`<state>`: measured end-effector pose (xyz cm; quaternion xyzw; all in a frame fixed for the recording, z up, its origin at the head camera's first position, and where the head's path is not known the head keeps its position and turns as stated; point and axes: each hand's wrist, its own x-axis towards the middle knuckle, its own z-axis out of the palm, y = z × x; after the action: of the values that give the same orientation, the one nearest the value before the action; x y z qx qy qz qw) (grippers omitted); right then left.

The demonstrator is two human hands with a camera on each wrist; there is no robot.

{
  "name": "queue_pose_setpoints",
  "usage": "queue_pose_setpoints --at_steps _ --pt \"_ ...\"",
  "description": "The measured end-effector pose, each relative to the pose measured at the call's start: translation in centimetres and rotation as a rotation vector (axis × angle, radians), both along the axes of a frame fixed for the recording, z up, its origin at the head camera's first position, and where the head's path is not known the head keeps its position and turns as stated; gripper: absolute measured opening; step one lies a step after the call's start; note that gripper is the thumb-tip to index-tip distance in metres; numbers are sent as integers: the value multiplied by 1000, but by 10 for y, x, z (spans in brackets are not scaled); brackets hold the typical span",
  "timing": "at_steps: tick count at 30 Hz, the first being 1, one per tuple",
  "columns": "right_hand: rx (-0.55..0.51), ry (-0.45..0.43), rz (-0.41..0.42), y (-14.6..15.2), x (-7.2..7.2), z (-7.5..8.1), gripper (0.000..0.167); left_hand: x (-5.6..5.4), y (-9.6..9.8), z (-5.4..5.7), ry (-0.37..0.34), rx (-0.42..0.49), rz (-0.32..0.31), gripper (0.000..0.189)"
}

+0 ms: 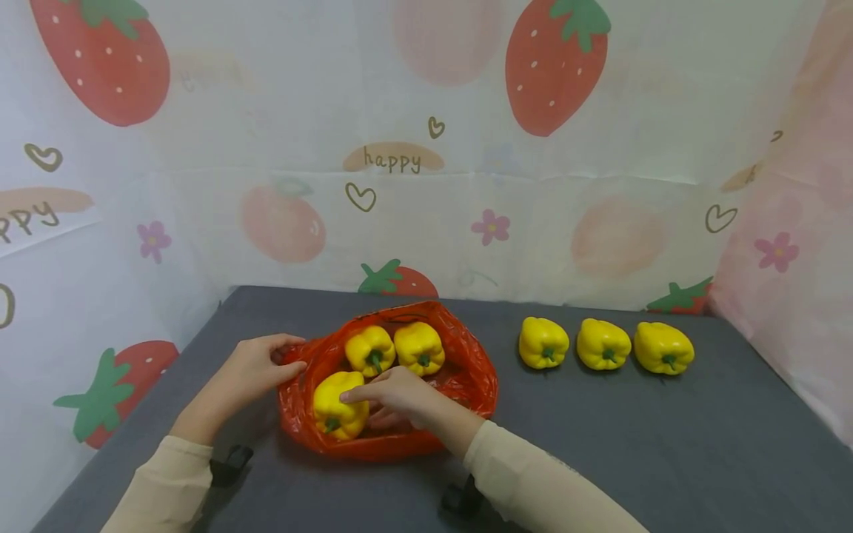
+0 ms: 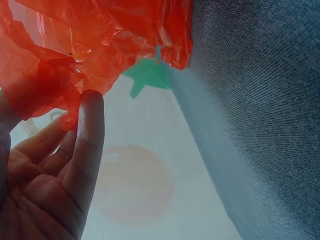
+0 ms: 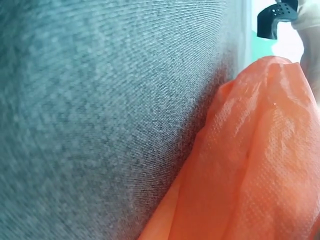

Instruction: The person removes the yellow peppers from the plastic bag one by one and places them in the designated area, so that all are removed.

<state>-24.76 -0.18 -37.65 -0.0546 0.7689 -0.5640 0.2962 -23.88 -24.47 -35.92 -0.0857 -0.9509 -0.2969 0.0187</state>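
we are seeing a left hand (image 1: pixel 255 366) pinching a red bag's rim (image 1: pixel 481 363); beside it, a right hand (image 1: pixel 405 396) is loosely gripping 1 yellow pepper (image 1: pixel 333 406), 2 more peppers (image 1: pixel 418 346) lying just beyond.

Cream sleeves (image 1: pixel 533 474), snug cuffs (image 1: pixel 185 450), black wrist cameras (image 1: pixel 229 466), one casing (image 3: pixel 278 14) finely dotted, bare fingers (image 2: pixel 89 140)

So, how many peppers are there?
6. In the red bag: front pepper, back left pepper, back right pepper. On the table: leftmost pepper, middle pepper, rightmost pepper. The bag may hide more.
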Motion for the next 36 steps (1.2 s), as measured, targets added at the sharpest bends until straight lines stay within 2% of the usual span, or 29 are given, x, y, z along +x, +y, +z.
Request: queue_pose_setpoints --at_steps 16,24,31,36 --pt "-29 -40 -3 9 0 5 41 -1 -1 0 6 4 -1 43" --pt "-45 -19 23 22 0 12 37 -1 -2 0 1 8 -6 44" --pt "-94 -22 34 37 -1 21 40 -1 -2 -1 3 11 -2 42" --pt "-117 -29 38 49 0 28 50 0 -2 1 4 13 -6 43"
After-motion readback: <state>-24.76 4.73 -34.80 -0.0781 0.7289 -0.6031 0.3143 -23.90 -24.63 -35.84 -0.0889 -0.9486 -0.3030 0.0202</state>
